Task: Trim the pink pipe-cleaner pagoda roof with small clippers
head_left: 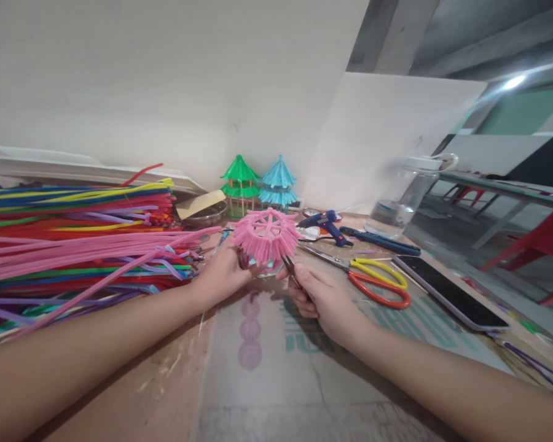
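A pink pavilion-like model [268, 233] made of pipe cleaners stands before me, its fringed roof ring open at the top with spokes across it. My left hand [225, 273] grips its lower left side, the fingertips partly hidden beneath the roof. Closed around a pair of dark tweezers [289, 268], my right hand [316, 298] keeps the tips at the lower right edge of the pink fringe. Whether the tips touch the fringe I cannot tell. Behind the model stand a green pavilion [240, 178] and a light blue pavilion [279, 180], both with two-tiered roofs.
Bundles of coloured pipe cleaners [74, 245] fill the left side. At right lie scissors [378, 279] with yellow and orange handles, a blue glue gun [327, 226], a dark blue long-handled tool [380, 240] and a phone [451, 291]. A water bottle [403, 196] stands behind them.
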The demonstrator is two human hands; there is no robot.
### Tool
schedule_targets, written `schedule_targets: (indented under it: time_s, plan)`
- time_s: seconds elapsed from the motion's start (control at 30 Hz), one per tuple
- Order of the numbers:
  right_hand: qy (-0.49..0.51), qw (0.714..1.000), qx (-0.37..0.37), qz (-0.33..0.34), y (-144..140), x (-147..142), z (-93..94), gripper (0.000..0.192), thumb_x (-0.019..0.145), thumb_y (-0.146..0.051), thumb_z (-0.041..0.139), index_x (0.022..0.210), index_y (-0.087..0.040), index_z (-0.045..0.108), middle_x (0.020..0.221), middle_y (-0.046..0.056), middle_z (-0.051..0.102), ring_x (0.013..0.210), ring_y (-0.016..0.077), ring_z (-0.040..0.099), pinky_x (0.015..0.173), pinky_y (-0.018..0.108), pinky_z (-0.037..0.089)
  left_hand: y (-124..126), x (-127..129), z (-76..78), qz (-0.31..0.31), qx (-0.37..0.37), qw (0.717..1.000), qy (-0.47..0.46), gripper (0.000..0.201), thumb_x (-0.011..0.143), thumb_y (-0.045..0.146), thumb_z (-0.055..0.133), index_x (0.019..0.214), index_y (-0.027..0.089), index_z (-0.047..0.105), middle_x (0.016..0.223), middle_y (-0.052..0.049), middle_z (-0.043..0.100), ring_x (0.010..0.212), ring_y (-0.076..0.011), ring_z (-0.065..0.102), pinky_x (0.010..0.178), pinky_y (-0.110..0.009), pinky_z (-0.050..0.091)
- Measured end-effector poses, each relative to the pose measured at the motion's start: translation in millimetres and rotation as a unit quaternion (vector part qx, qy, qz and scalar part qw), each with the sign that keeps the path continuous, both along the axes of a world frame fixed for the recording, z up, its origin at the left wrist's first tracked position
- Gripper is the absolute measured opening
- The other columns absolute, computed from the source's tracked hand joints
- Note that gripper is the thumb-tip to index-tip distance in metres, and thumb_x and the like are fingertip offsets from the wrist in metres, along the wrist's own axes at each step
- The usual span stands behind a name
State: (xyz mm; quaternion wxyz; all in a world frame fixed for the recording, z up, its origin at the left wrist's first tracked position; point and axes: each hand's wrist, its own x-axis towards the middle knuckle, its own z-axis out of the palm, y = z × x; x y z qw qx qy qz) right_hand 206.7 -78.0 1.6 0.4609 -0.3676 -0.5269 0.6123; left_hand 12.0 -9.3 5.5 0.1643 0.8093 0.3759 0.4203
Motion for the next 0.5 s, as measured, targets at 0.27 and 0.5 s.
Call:
schedule_targets:
  time_s: [0.27, 0.5]
  plan:
    - [-0.041, 0.998, 0.053, -0.023, -5.0, -2.2, 1.9, 0.056, 0.076, -0.074, 0.064, 0.087, -0.019, 0.056, 0.056, -0.009, 0.034, 0.046, 0.0079, 0.022, 0.043, 0.024, 0.013, 0.6, -0.7, 3.7, 0.013, -0.004, 1.000, 0.022, 0.034, 0.083, 0.049, 0.063, 0.097, 0.018, 0.064, 0.097, -0.010, 0.073, 0.097, -0.0314, 0.067, 0.096, -0.048, 0.053]
    - [-0.003, 0.990, 0.117, -0.080, -11.2, -1.9, 7.4, 0.054, 0.078, -0.073, 0.066, 0.086, -0.020, 0.055, 0.059, -0.006, 0.035, 0.050, 0.0104, 0.028, 0.045, 0.025, 0.019, -6.5, 1.6, 11.3, -0.060, 0.020, 0.998, -0.012, 0.032, 0.086, 0.042, 0.060, 0.108, 0.019, 0.062, 0.114, -0.011, 0.073, 0.113, -0.0300, 0.066, 0.104, -0.045, 0.051]
